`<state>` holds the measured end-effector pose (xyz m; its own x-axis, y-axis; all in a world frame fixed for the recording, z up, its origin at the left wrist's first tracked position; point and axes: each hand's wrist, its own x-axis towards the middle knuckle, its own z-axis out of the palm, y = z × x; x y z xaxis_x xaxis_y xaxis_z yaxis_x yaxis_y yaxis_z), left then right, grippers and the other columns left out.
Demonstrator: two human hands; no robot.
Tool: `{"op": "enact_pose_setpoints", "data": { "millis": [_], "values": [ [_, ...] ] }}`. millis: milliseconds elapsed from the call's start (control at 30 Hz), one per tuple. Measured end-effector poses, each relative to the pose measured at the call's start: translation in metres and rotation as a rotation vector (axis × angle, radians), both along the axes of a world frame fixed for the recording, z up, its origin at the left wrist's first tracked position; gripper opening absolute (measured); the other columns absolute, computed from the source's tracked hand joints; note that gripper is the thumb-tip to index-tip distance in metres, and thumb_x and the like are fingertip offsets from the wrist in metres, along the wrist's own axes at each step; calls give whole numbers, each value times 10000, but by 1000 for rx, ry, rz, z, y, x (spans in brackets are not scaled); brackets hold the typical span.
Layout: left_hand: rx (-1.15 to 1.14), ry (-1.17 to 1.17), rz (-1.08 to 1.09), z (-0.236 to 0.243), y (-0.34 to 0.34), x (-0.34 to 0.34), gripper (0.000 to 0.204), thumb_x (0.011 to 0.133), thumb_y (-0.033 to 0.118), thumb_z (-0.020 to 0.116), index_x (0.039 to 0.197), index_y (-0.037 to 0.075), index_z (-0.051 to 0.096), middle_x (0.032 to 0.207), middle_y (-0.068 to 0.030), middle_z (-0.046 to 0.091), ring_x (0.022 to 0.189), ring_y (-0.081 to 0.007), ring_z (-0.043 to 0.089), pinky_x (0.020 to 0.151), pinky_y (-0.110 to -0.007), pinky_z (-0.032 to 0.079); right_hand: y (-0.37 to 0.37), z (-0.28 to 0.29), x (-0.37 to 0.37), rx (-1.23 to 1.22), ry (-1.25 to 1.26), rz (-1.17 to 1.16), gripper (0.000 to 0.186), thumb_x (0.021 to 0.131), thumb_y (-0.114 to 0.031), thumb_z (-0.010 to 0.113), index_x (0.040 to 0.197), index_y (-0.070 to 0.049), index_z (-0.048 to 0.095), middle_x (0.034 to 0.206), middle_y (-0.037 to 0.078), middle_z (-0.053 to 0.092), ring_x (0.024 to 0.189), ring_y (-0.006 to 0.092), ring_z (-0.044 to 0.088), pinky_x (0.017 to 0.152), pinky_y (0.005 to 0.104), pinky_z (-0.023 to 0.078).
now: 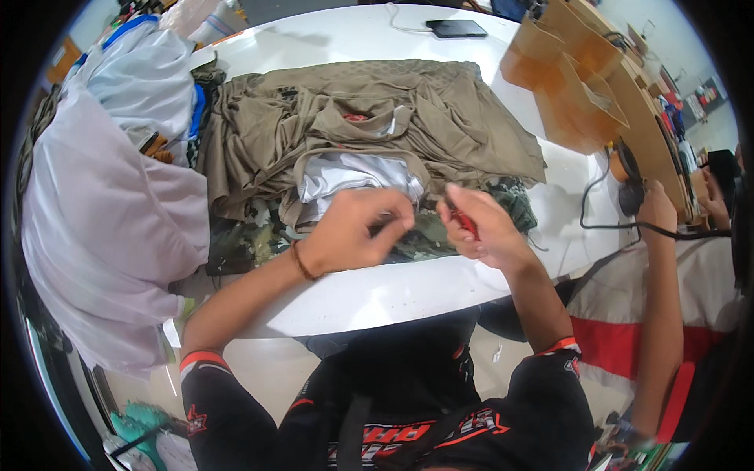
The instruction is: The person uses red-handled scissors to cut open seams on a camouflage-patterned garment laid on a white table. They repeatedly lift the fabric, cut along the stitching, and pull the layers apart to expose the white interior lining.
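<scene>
A khaki garment is spread on the table, its neck opening around white fabric, with camouflage cloth beneath. My left hand is over its lower edge, fingers curled in a blurred pinch; what is between them, if anything, is hidden. Just right of it, my right hand is closed around a small red tool that looks like thread snips, mostly covered by the fingers.
White table; white and pink fabrics heaped left; phone with cable behind; brown cardboard boxes at back right. A co-worker's hand is at a dark corded object on the right, another hand beside it.
</scene>
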<state>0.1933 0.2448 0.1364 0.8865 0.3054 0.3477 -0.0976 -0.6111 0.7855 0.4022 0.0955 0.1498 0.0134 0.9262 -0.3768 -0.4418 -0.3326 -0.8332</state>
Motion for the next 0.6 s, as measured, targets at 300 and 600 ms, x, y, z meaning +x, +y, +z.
{"op": "enact_pose_setpoints", "data": {
  "millis": [300, 600],
  "values": [
    [384, 726, -678, 50, -96, -98, 156, 857, 150, 654, 955, 44, 596, 823, -91, 635, 852, -286, 684, 766, -387, 554, 46, 16, 20, 333, -806, -70, 235, 950, -254, 762, 1011, -45, 677, 652, -98, 464, 584, 4, 371, 537, 215, 293],
    [254, 281, 358, 78, 16, -89, 341, 853, 123, 785, 1146, -11, 670, 1107, -136, 704, 935, -294, 695, 795, -378, 548, 57, 6, 12, 371, -1047, 35, 294, 849, -242, 841, 870, -16, 654, 670, 4, 512, 632, 80, 439, 577, 263, 393]
  ]
}}
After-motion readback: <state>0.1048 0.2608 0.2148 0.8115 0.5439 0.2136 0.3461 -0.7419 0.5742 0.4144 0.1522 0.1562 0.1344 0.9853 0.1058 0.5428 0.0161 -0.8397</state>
